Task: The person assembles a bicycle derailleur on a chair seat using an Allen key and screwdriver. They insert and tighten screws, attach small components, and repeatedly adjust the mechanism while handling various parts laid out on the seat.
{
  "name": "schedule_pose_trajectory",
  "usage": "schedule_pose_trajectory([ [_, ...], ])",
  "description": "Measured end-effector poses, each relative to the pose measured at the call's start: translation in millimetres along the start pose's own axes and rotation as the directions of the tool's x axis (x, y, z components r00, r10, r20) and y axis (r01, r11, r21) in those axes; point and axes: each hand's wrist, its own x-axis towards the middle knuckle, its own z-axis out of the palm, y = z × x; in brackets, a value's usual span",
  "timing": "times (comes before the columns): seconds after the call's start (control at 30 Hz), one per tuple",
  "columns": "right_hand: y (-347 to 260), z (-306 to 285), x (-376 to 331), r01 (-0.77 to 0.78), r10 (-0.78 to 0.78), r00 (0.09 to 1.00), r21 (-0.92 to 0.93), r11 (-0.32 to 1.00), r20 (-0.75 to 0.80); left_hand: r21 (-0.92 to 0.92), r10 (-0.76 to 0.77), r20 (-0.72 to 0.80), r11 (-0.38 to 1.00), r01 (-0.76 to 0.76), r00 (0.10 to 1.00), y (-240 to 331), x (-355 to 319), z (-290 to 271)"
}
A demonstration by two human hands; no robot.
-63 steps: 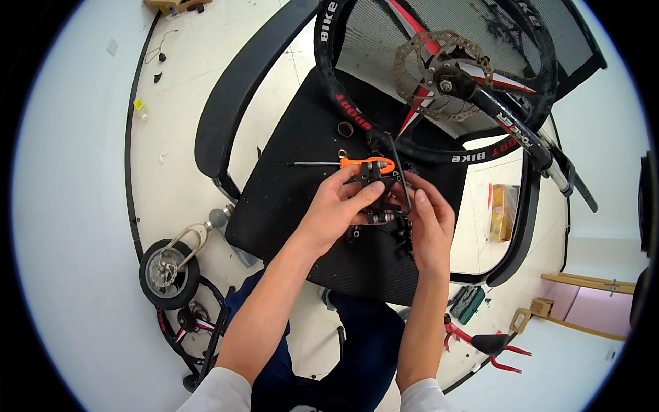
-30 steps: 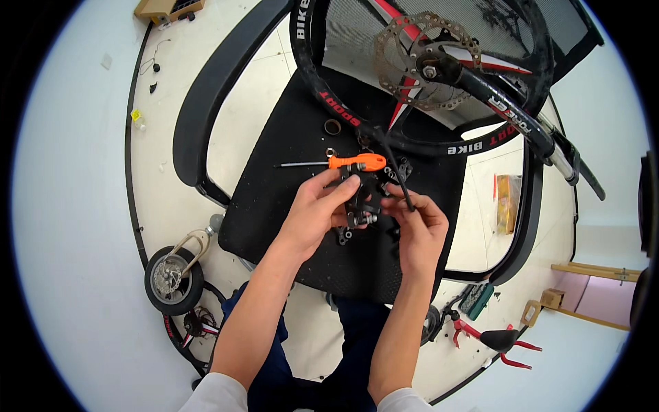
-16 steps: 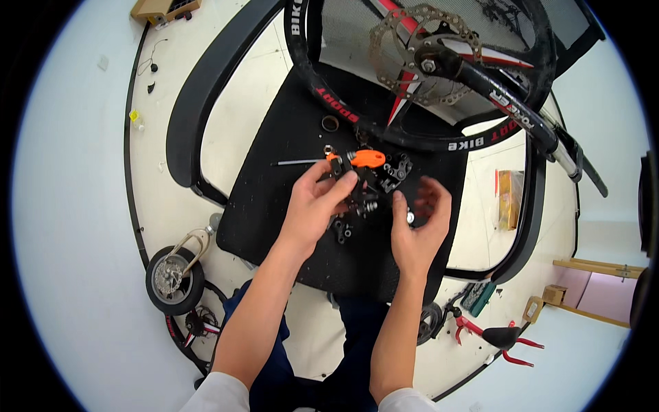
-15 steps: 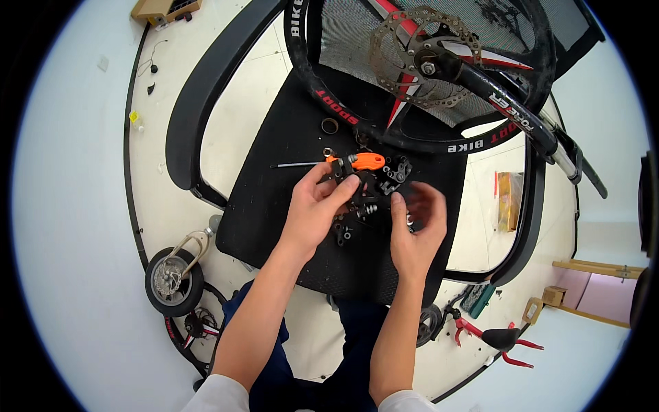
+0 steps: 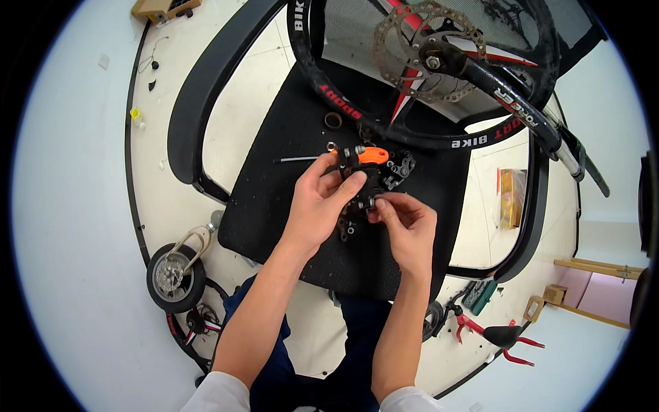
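Note:
My left hand [image 5: 316,206] grips a black brake caliper [image 5: 371,181] with silver bolts, thumb laid across it. At the caliper's lower right end, my right hand [image 5: 410,230] has thumb and fingertips pinched on a small silver bolt [image 5: 371,202]. An orange-handled screwdriver [image 5: 375,155] lies just behind the caliper, its shaft pointing left. Another black metal linkage part [image 5: 401,172] rests right of the screwdriver. Small loose hardware [image 5: 349,229] sits below the caliper. All these are over the black chair seat [image 5: 274,213].
A bicycle wheel [image 5: 472,143] with a disc rotor [image 5: 384,62] and fork leg [image 5: 508,96] leans against the chair back. A dark ring [image 5: 333,121] lies near its tyre. Chair armrests [image 5: 189,130] flank the seat. A small wheel [image 5: 176,278] and a red frame [image 5: 473,325] are on the floor.
My right hand has moved left from beside the caliper and closed on the bolt at its lower end. My left hand keeps its hold on the caliper.

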Motion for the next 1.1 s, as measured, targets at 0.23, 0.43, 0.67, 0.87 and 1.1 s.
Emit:
schedule_pose_trajectory([
  [0.23, 0.1, -6.2, -2.1, 0.048, -0.048, 0.998, 0.008, 0.999, -0.05, 0.019, 0.015, -0.034, 1.0, -0.015, 0.999, -4.0, 2.3, 4.5],
  [0.43, 6.1, -2.4, 5.9, -0.04, 0.041, 0.998, 0.026, 0.999, -0.036, -0.003, 0.009, -0.044, 1.0, -0.009, 0.999, -4.7, 1.0, 4.0],
  [0.67, 5.7, -5.4, 6.2, -0.078, 0.103, 0.986, 0.188, 0.979, -0.129, 0.145, -0.012, 0.064, 0.989, 0.002, 0.998, -5.2, -2.1, 0.4],
  [0.87, 1.8, -11.2, 9.5, -0.11, 0.127, 0.985, 0.141, 0.984, -0.116, 0.11, -0.064, 0.043, 0.992, 0.059, 0.997, -6.1, 3.5, -1.3],
  [1.1, -4.3, -20.1, 6.0, 0.036, -0.037, 0.998, -0.02, 0.999, -0.049, 0.085, -0.132, 0.037, 0.988, 0.128, 0.991, -9.5, -0.1, -0.1],
])
